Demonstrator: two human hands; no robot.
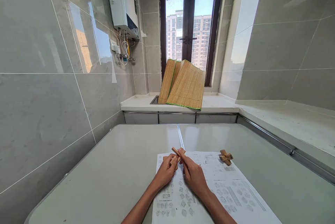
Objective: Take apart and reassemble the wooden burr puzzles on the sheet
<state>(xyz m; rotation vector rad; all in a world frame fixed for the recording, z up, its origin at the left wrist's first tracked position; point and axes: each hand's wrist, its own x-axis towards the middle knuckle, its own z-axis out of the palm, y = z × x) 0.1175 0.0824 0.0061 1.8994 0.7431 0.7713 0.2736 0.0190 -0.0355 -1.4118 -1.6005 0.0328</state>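
Near the far edge of a printed sheet, my two hands meet over small wooden puzzle pieces. My left hand has its fingers closed around a light wooden piece, mostly covered by the fingers. In my right hand the fingers pinch a slim wooden stick that points up and to the left. The pieces touch or nearly touch; I cannot tell whether they interlock. To the right, a small wooden burr puzzle of crossed sticks sits at the sheet's edge.
Sheet and puzzle lie on a pale table with a seam down its middle. Behind it runs a white counter with a folded bamboo mat leaning by the window. A water heater hangs on the left wall.
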